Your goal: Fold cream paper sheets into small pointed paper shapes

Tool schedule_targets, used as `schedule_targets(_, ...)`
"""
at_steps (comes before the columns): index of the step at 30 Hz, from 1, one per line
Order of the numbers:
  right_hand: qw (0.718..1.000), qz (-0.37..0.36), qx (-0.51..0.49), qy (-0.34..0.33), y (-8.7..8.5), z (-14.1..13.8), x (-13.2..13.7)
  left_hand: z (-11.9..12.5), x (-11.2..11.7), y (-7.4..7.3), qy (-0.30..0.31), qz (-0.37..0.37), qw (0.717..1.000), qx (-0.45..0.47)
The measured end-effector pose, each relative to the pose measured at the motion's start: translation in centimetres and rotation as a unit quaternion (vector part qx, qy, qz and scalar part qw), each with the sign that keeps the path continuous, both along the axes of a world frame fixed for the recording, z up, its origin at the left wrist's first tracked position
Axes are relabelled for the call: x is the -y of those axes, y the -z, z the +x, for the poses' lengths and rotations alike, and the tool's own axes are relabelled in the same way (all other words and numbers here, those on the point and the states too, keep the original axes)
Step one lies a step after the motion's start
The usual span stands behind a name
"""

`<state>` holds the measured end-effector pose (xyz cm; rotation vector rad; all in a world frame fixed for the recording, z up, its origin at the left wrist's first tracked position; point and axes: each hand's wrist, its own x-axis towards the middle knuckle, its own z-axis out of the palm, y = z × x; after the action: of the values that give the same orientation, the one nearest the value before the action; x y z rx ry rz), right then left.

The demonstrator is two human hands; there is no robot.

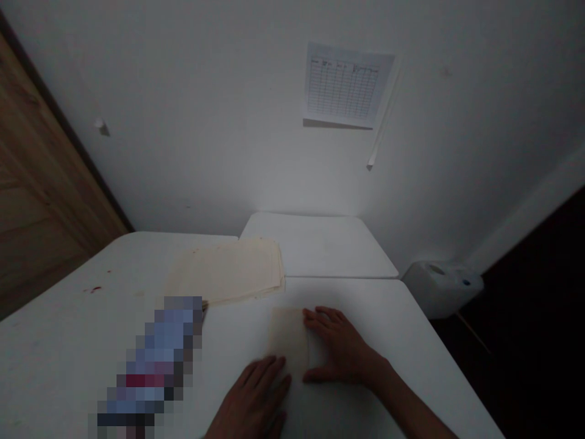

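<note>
A small pale cream sheet (289, 332), likely paper or thin cloth, lies flat on the white table (365, 305). My left hand (256, 393) rests on its lower left part with the fingers stretched out. Along the sheet's right edge lies my right hand (336, 347), its fingers spread and the thumb apart, the fingertips touching the edge. Neither hand grasps anything. Farther back on the left, a stack of larger cream sheets (228, 268) lies with slightly uneven edges.
A pixelated bluish object (159, 353) lies left of my hands. Red marks (95, 289) spot the left tabletop. A printed chart (345, 85) hangs on the wall. A white plastic container (439, 289) stands beyond the table's right edge; a wooden panel (46, 152) is at left.
</note>
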<state>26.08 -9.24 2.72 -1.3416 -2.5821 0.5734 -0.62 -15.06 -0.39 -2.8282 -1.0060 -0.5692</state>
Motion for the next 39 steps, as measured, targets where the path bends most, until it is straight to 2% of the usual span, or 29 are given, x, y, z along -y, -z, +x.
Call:
schedule_targets(3,1.0,-0.005,-0.002,0.001,0.0,0.0,0.0,-1.4,0.0,1.9,-0.03,0.028,0.999,0.011)
schedule_targets(5,1.0,-0.01,-0.003,0.006,0.0,0.1,0.0,-2.3,-0.1,3.2,-0.028,0.064,0.997,0.032)
schedule_targets(8,1.0,-0.014,-0.007,0.007,-0.1,0.1,0.1,-3.5,-0.2,4.2,-0.041,0.088,0.995,0.022)
schedule_targets(10,1.0,-0.017,-0.006,0.004,-0.2,0.1,0.1,-3.9,-0.2,4.0,-0.041,0.102,0.994,0.019)
schedule_targets(13,1.0,-0.02,0.001,0.006,-0.2,0.0,0.1,-3.6,-0.4,2.4,-0.049,0.088,0.994,0.036)
schedule_targets(16,1.0,-0.016,0.007,0.006,0.0,-0.1,0.0,-2.0,-1.1,0.4,-0.073,0.04,0.996,0.044)
schedule_targets(19,1.0,-0.011,0.012,0.001,0.1,-0.2,-0.1,0.6,-2.8,-0.6,-0.068,0.02,0.997,0.043)
schedule_targets(23,1.0,-0.014,0.018,0.0,0.2,-0.1,-0.2,3.4,-5.8,-0.2,-0.054,-0.007,0.999,-0.004)
schedule_targets(26,1.0,-0.016,0.018,-0.003,0.0,-0.1,-0.2,3.6,-7.1,0.6,-0.05,-0.023,0.998,-0.038)
schedule_targets(29,1.0,-0.018,0.015,-0.005,-0.1,-0.1,-0.1,2.7,-7.1,0.9,-0.049,-0.02,0.997,-0.052)
schedule_targets(34,1.0,-0.013,0.012,-0.004,0.1,0.1,0.2,0.9,-6.3,0.5,-0.064,-0.01,0.996,-0.061)
schedule_targets(39,1.0,-0.006,0.018,0.007,-0.1,-0.3,0.4,0.5,-6.1,0.4,-0.069,0.009,0.996,-0.051)
